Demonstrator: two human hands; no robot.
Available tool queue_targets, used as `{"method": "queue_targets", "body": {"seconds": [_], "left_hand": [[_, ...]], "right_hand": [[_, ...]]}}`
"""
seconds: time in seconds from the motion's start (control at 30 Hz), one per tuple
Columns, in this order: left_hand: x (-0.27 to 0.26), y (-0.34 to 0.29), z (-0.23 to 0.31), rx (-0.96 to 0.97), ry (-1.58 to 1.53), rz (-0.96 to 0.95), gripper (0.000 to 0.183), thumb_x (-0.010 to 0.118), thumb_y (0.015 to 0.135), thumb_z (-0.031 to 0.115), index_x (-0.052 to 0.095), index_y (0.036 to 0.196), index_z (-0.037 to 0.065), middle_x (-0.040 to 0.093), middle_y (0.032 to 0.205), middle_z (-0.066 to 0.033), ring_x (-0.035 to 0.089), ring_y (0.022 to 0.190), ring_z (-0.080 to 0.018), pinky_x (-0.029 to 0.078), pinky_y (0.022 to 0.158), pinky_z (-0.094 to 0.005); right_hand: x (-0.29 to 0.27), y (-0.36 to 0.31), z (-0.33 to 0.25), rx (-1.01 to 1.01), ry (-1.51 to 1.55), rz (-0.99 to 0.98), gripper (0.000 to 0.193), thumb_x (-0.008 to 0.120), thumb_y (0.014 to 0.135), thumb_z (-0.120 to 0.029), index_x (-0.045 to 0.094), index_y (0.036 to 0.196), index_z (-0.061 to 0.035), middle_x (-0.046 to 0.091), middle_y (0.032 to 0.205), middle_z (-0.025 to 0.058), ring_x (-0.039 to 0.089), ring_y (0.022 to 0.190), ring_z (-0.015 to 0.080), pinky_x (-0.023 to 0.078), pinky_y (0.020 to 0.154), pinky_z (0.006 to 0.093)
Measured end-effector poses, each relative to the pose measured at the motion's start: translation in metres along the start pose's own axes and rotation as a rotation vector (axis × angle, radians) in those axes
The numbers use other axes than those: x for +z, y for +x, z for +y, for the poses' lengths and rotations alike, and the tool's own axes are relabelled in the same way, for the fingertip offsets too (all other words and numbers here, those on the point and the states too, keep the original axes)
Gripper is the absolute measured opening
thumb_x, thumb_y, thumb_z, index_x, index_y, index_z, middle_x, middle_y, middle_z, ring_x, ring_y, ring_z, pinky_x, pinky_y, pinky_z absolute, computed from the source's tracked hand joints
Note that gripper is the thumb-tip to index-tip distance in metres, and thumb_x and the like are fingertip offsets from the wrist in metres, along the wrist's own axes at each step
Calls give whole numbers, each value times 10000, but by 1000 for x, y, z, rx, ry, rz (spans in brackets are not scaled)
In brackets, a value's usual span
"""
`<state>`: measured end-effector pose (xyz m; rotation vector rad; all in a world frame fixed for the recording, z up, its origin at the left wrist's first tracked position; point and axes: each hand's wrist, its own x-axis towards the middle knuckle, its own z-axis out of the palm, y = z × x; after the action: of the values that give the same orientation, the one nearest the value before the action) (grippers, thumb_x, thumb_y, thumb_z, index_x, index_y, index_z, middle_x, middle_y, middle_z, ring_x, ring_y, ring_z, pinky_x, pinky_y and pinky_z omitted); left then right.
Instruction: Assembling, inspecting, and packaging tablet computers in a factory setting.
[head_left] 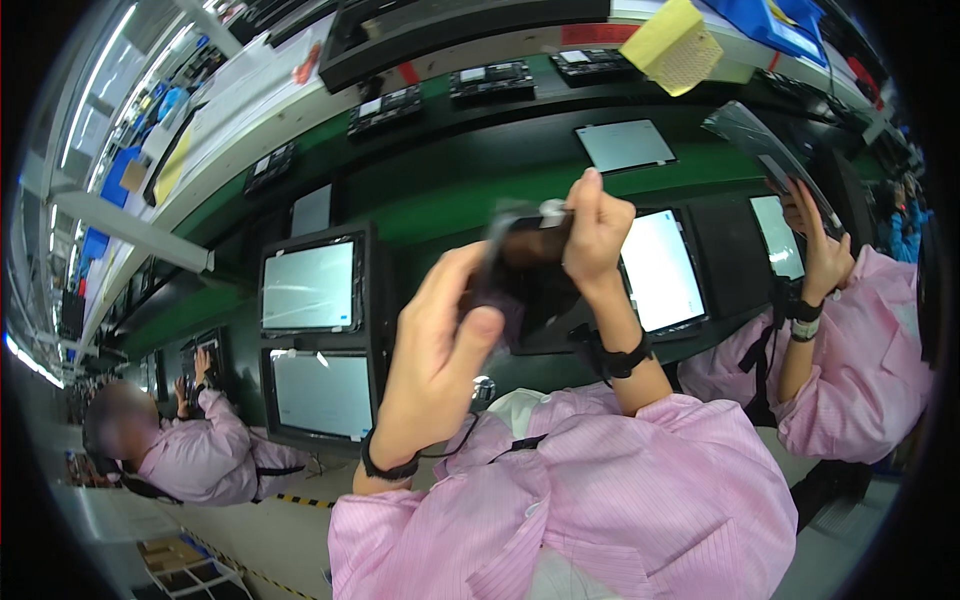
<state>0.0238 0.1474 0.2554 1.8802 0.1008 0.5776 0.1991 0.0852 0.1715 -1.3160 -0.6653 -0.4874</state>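
A dark, glossy flat panel [530,265], smeared by motion, is held up tilted in front of me above the bench. My left hand [440,345] grips its left edge, thumb on the near side and fingers behind. At the panel's upper right corner my right hand [597,230] is closed in a pinch; what sits between those fingers is hidden. Behind my right wrist a lit white tablet screen [662,270] lies in a black frame. To the left of my left hand, two more lit screens [308,287] [322,393] rest in black holders.
Along the green conveyor, a grey panel [626,146] lies beyond my hands. Several black device units [492,80] line the far ledge; a yellow sheet [672,47] hangs there. At right a co-worker's hand [825,255] holds a clear-edged panel [770,150]; another person [200,450] works at left.
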Motion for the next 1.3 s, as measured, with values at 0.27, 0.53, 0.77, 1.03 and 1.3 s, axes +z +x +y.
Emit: {"method": "queue_targets", "body": {"seconds": [0.27, 0.53, 0.77, 1.03, 1.3], "left_hand": [[-18, 66, -43, 208, 167, 1145, 660, 143, 954, 514, 369, 525, 66, 362, 478, 15, 316, 460, -71, 325, 504, -213], [-96, 82, -63, 458, -359, 1131, 496, 252, 921, 294, 336, 472, 100, 350, 430, -40, 305, 373, -116, 263, 421, -222], [-101, 75, -77, 348, -409, 1082, 456, 262, 910, 279, 349, 498, 106, 355, 438, -37, 320, 371, -119, 262, 391, -222], [-112, 76, -86, 581, -804, 384, 508, 219, 963, 263, 406, 525, 86, 391, 444, -79, 363, 390, -174, 333, 367, -260], [-31, 76, -37, 140, -488, 632, 543, 253, 950, 352, 349, 475, 108, 323, 416, -6, 298, 329, -87, 258, 343, -199]], "right_hand": [[23, 0, -72, -464, -289, -185, 148, 672, 748, -193, 583, 672, -102, 492, 564, 15, 469, 466, 168, 315, 443, 287], [-63, 9, -90, -225, -178, -551, 304, 703, 667, -32, 647, 959, 29, 664, 876, 127, 646, 784, 235, 499, 679, 276], [-65, -3, -90, -220, -34, -525, 165, 691, 677, -6, 652, 824, 58, 666, 783, 136, 649, 686, 258, 503, 609, 275], [-39, -4, -62, 427, 276, -447, 159, 499, 899, -59, 597, 878, 65, 623, 748, 109, 614, 616, 151, 492, 570, 239], [-10, -21, -12, 490, 204, -370, 234, 492, 920, -176, 592, 878, 31, 591, 677, 65, 570, 527, 115, 443, 478, 208]]}}
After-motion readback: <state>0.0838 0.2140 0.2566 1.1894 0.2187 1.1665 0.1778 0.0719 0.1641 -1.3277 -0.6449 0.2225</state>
